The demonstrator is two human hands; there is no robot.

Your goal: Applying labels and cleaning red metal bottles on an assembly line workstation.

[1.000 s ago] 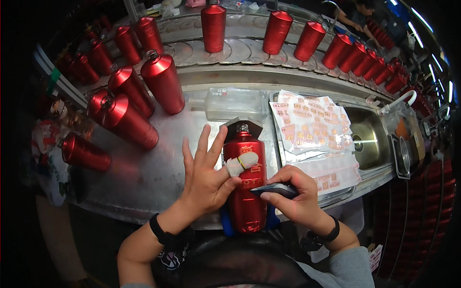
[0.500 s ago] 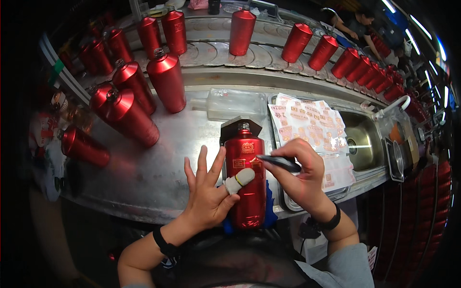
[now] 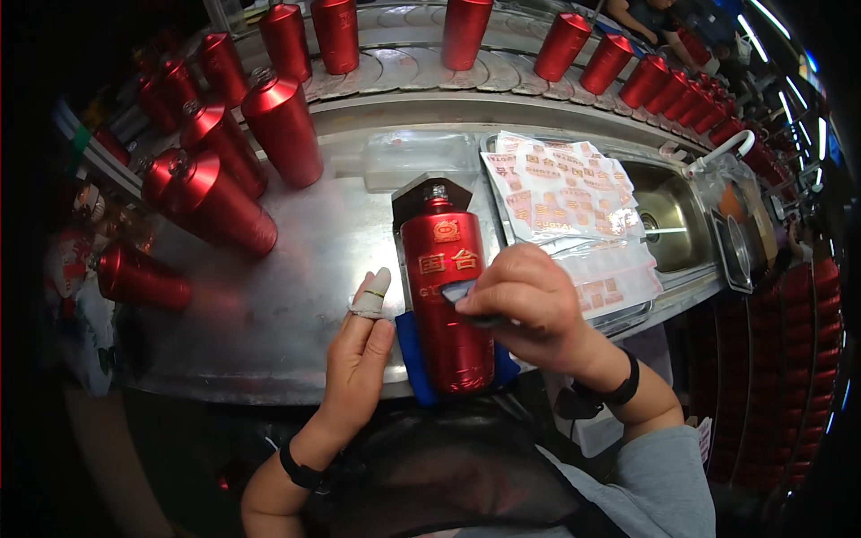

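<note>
A glossy red bottle (image 3: 453, 345) with gold lettering lies in front of me, its neck away from me, in a dark angular holder (image 3: 408, 208) with blue cloth (image 3: 411, 354) under its near end. My right hand (image 3: 534, 305) pinches a small black tool with a flat greyish edge (image 3: 457, 291) against the bottle's face, just below the large gold characters. Part of the tool is hidden by my fingers. Left of the bottle, my left hand (image 3: 353, 372) is held edge-on, fingers stretched out and empty. A white cover (image 3: 369, 303) wraps one of its fingers.
Several red bottles (image 3: 282, 134) stand at the left; another (image 3: 143, 276) leans low there. More bottles ride the curved conveyor (image 3: 404, 67) behind. Printed transfer sheets (image 3: 565, 188) lie on a tray beside a sink (image 3: 686, 233). A clear plastic container (image 3: 417, 152) sits behind the holder. A co-worker (image 3: 650, 22) is far right.
My left hand has lifted away from the bottle to the left. The black tool has moved down and left on the bottle's face. The whole view has shifted, with things sitting higher.
</note>
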